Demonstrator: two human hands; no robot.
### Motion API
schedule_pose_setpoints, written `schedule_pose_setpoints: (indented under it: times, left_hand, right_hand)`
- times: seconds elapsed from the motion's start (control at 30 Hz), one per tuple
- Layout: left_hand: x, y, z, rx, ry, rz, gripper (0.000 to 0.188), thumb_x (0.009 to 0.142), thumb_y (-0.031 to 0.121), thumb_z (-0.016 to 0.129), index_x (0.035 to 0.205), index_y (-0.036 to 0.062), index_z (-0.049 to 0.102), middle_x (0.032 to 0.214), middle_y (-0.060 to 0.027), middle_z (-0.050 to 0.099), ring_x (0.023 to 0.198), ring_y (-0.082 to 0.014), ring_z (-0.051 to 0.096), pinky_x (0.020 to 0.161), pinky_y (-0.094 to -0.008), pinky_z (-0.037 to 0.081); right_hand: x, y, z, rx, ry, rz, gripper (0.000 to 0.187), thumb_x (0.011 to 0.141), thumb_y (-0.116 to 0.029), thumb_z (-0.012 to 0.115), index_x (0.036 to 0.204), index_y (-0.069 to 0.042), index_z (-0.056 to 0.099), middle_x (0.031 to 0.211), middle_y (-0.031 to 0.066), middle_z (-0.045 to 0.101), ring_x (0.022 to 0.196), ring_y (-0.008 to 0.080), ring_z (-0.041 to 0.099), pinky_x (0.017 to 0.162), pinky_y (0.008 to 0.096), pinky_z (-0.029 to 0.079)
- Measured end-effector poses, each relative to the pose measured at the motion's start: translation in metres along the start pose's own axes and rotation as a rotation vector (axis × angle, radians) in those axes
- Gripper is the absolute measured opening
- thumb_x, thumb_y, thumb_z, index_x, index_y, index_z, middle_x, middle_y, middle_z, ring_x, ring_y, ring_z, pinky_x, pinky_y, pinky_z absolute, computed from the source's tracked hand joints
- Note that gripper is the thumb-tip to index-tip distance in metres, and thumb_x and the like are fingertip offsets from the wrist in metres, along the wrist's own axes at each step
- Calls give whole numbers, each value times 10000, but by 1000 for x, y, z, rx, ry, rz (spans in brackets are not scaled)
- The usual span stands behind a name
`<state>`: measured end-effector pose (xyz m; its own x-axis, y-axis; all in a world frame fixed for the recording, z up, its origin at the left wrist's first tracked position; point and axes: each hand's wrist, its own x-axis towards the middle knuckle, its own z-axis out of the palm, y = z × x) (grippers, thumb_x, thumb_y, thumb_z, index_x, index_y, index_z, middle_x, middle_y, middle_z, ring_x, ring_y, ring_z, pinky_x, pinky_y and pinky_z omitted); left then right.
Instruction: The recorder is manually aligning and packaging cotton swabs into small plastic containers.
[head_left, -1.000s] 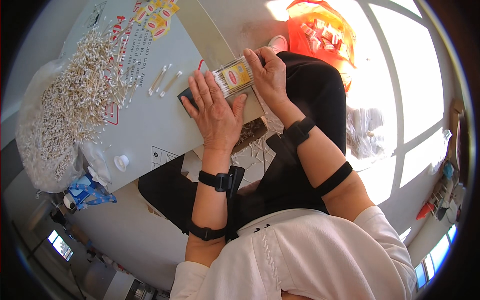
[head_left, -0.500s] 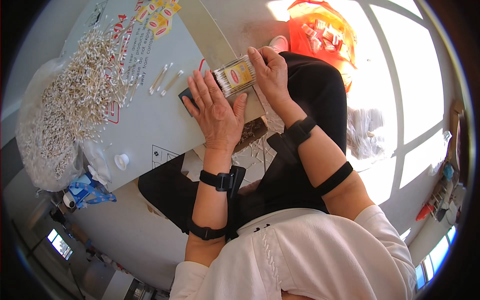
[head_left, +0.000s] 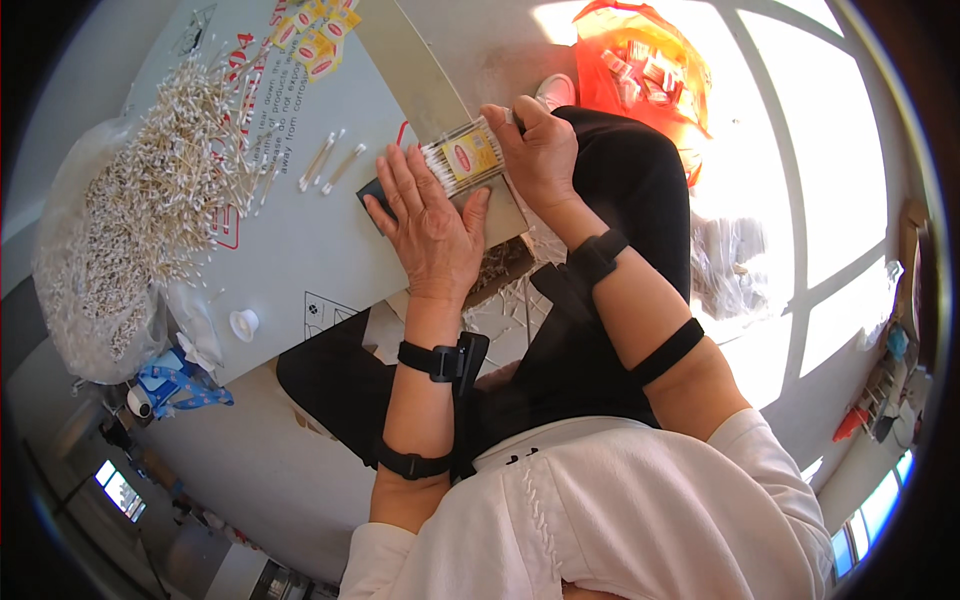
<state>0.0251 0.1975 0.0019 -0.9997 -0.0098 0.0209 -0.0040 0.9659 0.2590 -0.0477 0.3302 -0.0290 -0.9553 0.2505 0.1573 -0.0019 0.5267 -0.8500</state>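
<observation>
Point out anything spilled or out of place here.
Loose cotton swabs lie scattered on the floor below the table edge, beside the person's leg. A few more lie apart from the big heap on the table.

A clear, yellow-labelled packet of cotton swabs (head_left: 462, 160) lies tilted at the table edge.
</observation>
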Motion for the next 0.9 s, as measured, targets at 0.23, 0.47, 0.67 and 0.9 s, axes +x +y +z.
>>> schedule_pose_setpoints:
  times: [0.23, 0.47, 0.67, 0.9]
  left_hand:
    - [0, -2, 2, 8, 31, 10, 875, 939, 537, 531, 1517, -33, 203, 1598, -236, 164, 1492, -398, 118, 1156, -615, 82]
    - [0, -1, 2, 15, 13, 3, 889, 938, 542, 530, 1522, -36, 192, 1605, -232, 149, 1497, -391, 100, 1158, -613, 69]
    - [1, 1, 1, 18, -21, -7, 914, 935, 558, 524, 1527, -44, 174, 1616, -223, 126, 1507, -382, 63, 1157, -620, 35]
    - [1, 3, 1, 40, -39, 22, 930, 929, 571, 524, 1523, -57, 180, 1614, -227, 128, 1510, -372, 57, 1157, -622, 27]
  right_hand:
    - [4, 10, 5, 714, -218, 468, 424, 895, -356, 720, 695, -11, 575, 555, 118, 488, 513, 129, 414, 490, 329, 379]
    - [0, 2, 2, 312, -77, 218, 428, 898, -406, 711, 753, -20, 594, 568, 115, 543, 521, 173, 510, 518, 349, 435]
    - [-5, -8, -2, 27, -39, 89, 438, 858, -439, 739, 918, -29, 599, 681, 167, 648, 649, 332, 665, 591, 393, 516]
    - [-2, -1, 1, 209, -74, 192, 462, 821, -445, 774, 832, -14, 608, 671, 167, 649, 608, 302, 652, 567, 389, 505]
